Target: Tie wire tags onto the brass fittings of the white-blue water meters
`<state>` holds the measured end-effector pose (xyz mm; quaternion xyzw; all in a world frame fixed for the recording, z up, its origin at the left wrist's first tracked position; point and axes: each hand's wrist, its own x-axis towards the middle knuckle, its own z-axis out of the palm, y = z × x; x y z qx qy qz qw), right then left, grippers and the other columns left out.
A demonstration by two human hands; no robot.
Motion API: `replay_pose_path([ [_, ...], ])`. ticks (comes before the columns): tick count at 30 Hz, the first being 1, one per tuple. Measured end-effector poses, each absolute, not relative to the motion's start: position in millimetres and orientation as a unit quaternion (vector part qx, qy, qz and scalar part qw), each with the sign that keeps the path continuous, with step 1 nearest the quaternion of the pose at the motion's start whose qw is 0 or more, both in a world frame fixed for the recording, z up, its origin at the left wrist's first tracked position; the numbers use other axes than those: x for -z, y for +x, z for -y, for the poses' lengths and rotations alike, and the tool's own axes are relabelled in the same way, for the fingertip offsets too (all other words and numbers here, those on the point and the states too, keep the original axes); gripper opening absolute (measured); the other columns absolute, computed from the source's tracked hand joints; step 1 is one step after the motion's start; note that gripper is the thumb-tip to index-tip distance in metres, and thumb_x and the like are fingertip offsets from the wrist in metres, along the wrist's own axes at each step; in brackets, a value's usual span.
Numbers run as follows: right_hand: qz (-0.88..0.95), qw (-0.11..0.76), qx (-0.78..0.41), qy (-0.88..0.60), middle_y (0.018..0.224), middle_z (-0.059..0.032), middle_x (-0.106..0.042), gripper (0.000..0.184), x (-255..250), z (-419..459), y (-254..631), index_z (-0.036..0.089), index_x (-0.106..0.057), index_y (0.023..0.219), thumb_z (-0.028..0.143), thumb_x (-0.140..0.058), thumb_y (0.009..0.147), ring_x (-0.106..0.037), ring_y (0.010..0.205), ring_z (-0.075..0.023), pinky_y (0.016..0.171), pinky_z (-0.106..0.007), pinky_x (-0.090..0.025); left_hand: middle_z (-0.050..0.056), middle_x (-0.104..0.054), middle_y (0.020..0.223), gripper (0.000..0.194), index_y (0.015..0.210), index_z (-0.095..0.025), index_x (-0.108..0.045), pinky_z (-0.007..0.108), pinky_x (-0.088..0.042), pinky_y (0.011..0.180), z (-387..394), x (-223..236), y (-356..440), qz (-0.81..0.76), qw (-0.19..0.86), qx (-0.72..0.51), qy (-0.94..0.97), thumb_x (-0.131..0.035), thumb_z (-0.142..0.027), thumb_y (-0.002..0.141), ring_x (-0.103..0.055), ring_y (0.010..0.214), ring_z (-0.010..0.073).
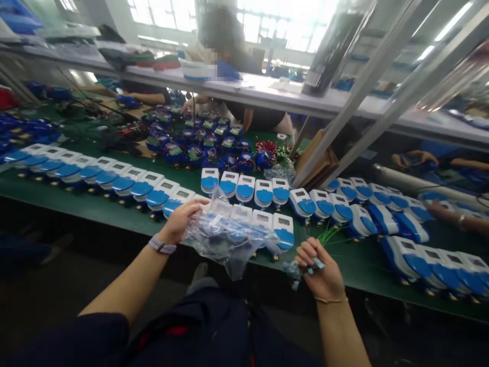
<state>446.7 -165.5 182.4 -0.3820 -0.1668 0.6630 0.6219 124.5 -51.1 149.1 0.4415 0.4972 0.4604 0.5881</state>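
My left hand [180, 220] is closed on the edge of a clear plastic bag [229, 239], which hangs over the front of the bench. Through the film, white and blue meters show behind it. My right hand [323, 270] is wrapped around a bunch of small light-blue pieces [296, 271] on thin green strands [326, 234]; their exact kind is too blurred to name. The strands stick out above the fist toward the bench. Nearest to both hands stands a white and blue meter [283, 232] with a small display window.
A long row of meters [132, 181] runs left along the green bench [114, 211]; more meters [435, 265] stand at right. Behind are blue meter bodies [206, 148] and red wires [266, 148]. A shelf [267, 92] and slanted posts cross above. Co-workers' hands [414, 159] show across the bench.
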Motion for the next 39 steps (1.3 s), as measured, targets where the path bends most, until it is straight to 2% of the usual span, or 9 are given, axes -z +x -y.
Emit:
replay_pose_path([
  [4,0.160,0.619,-0.672,-0.374,0.048,0.0081,-0.025,0.019,-182.7,177.7,437.6,0.022,-0.039,0.067,0.024,-0.051,0.081,-0.023,0.039,-0.0077,0.041,-0.020,-0.028,-0.001,-0.063,0.090,0.027,0.099,-0.018,-0.060,0.024,-0.044,0.073,108.9,-149.7,121.1,-0.530,0.486,-0.338,0.607,-0.053,-0.030,0.075,-0.055,0.082,0.0162],
  [8,0.205,0.483,-0.786,-0.327,0.042,0.0082,-0.035,0.019,-186.5,169.3,388.2,0.022,-0.040,0.067,0.030,-0.050,0.082,-0.026,0.036,-0.0072,0.040,-0.021,-0.026,0.005,-0.063,0.099,0.064,0.114,-0.021,-0.053,0.033,-0.043,0.081,153.3,-119.5,169.2,-0.465,0.459,-0.201,0.730,-0.072,-0.038,0.055,-0.057,0.089,0.0244],
  [14,0.227,0.532,-0.763,-0.288,0.035,0.0092,-0.024,0.022,-233.0,160.6,376.1,0.022,-0.040,0.063,0.024,-0.051,0.082,-0.019,0.033,-0.0068,0.037,-0.022,-0.020,0.010,-0.061,0.071,0.016,0.070,-0.017,-0.062,0.041,-0.044,0.071,190.2,-38.7,203.4,-0.408,0.366,0.057,0.835,-0.060,-0.032,0.066,-0.060,0.074,0.0292],
  [18,0.152,0.613,-0.684,-0.366,0.040,0.0077,-0.017,0.020,-229.8,166.4,403.0,0.024,-0.041,0.065,0.025,-0.049,0.084,-0.014,0.037,-0.0087,0.037,-0.027,-0.017,0.006,-0.060,0.076,0.010,0.070,-0.016,-0.058,0.029,-0.044,0.065,190.4,-22.1,164.3,-0.465,0.465,-0.057,0.751,-0.055,-0.024,0.067,-0.059,0.073,0.0202],
  [23,0.096,0.533,-0.733,-0.413,0.045,0.0040,-0.026,0.034,-189.0,178.8,380.6,0.022,-0.036,0.058,0.043,-0.042,0.085,-0.021,0.040,-0.0104,0.038,-0.031,-0.020,-0.003,-0.046,0.058,0.009,0.070,-0.016,-0.046,0.019,-0.037,0.051,165.3,-21.5,95.0,-0.640,0.514,-0.214,0.529,-0.039,-0.011,0.068,-0.047,0.053,0.0093],
  [30,0.068,0.428,-0.812,-0.391,0.045,0.0043,-0.035,0.042,-159.9,167.4,300.9,0.020,-0.030,0.053,0.044,-0.042,0.085,-0.030,0.041,-0.0088,0.041,-0.024,-0.028,0.009,-0.058,0.102,0.040,0.101,-0.018,-0.055,0.035,-0.038,0.082,144.1,-55.1,8.9,-0.618,0.408,0.013,0.672,-0.061,-0.026,0.062,-0.052,0.097,0.0246],
  [34,0.087,0.327,-0.887,-0.314,0.040,0.0051,-0.038,0.042,-158.7,159.8,267.7,0.020,-0.030,0.054,0.046,-0.042,0.085,-0.027,0.036,-0.0070,0.037,-0.020,-0.023,0.011,-0.042,0.132,0.059,0.125,-0.022,-0.043,0.038,-0.028,0.096,133.3,-102.8,40.6,-0.464,0.616,-0.097,0.629,-0.051,-0.050,0.074,-0.035,0.122,0.0248],
  [36,0.086,0.269,-0.921,-0.269,0.038,0.0060,-0.038,0.043,-154.8,159.5,256.1,0.020,-0.030,0.054,0.047,-0.043,0.084,-0.025,0.033,-0.0061,0.035,-0.019,-0.021,0.010,-0.050,0.124,0.055,0.122,-0.020,-0.047,0.037,-0.033,0.093,127.7,-122.0,70.8,-0.360,0.780,-0.134,0.493,-0.030,-0.054,0.083,-0.043,0.116,0.0230],
  [39,0.040,0.232,-0.946,-0.224,0.037,0.0080,-0.036,0.041,-138.9,164.4,245.9,0.020,-0.031,0.056,0.046,-0.050,0.080,-0.022,0.032,-0.0047,0.033,-0.016,-0.019,0.012,-0.060,0.106,0.049,0.102,-0.014,-0.058,0.036,-0.038,0.087,125.4,-129.8,108.3,-0.266,0.896,-0.128,0.331,-0.034,-0.052,0.083,-0.051,0.106,0.0239],
])
